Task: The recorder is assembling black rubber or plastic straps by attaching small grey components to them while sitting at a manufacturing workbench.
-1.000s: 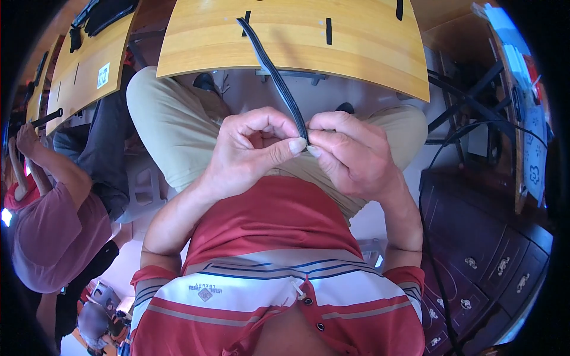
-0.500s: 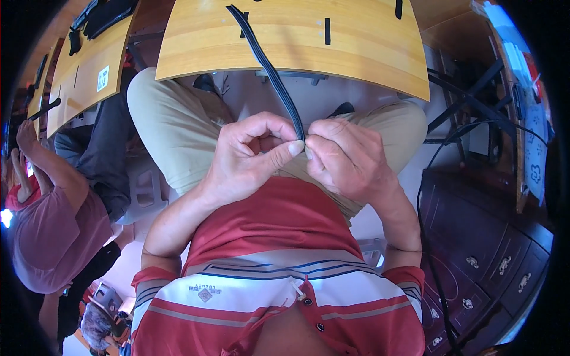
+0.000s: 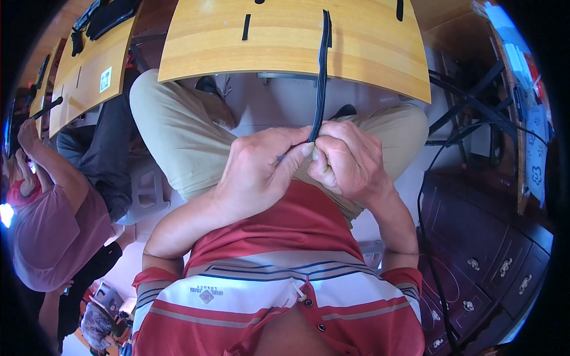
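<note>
A long, flat black strip with pale lengthwise lines stands up between my hands, its far end reaching over the table. Its lower end is pinched between the thumb and fingers of my left hand. Pressed against that same end, my right hand has its fingers curled in, holding the strip next to my left thumb. The very tip of the strip is hidden by my fingers. Both hands are above my lap, just short of the table edge.
A wooden table lies ahead, with several short dark bars on its top. At left, another person sits at a second table. Dark drawers stand at right, with a black cable beside them.
The strip has swung from leaning left to nearly upright, its far end moving right across the table. My left hand has shifted slightly right, and its fingers have closed further round the strip's lower end.
</note>
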Motion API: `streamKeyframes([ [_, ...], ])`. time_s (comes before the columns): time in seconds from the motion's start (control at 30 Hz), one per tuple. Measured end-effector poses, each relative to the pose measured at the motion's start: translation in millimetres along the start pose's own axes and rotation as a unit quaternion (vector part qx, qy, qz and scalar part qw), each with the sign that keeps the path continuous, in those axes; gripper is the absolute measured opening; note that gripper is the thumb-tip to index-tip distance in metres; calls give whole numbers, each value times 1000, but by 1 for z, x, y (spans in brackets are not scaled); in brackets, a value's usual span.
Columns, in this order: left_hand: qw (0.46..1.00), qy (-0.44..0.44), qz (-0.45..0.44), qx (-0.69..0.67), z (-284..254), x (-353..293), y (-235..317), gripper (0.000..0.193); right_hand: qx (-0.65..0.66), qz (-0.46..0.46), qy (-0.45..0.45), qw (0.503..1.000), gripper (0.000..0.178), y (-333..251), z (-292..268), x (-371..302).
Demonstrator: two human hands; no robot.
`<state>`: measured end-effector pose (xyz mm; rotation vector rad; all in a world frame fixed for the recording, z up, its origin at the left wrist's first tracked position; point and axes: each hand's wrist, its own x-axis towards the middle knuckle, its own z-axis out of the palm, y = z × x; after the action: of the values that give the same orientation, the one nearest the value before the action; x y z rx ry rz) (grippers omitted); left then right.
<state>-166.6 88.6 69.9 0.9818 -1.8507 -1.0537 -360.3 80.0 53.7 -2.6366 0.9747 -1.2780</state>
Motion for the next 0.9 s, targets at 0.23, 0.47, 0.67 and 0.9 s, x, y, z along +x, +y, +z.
streamKeyframes([
  [0.23, 999, 5, -1, 36, 7, 2, 5, 19, -33, 21, -6, 999, 27, -5, 1, -4],
  [0.47, 999, 5, -25, 23, 10, 1, 2, 17, -19, 50, -5, 999, 27, -7, 1, -5],
  [0.67, 986, -62, -124, -91, 5, -6, -3, 14, 71, 92, -36, 993, 29, -4, -7, -6],
  [0.9, 990, 4, -96, -108, 8, -2, -3, 12, 110, 105, -15, 988, 30, -4, -7, -6],
])
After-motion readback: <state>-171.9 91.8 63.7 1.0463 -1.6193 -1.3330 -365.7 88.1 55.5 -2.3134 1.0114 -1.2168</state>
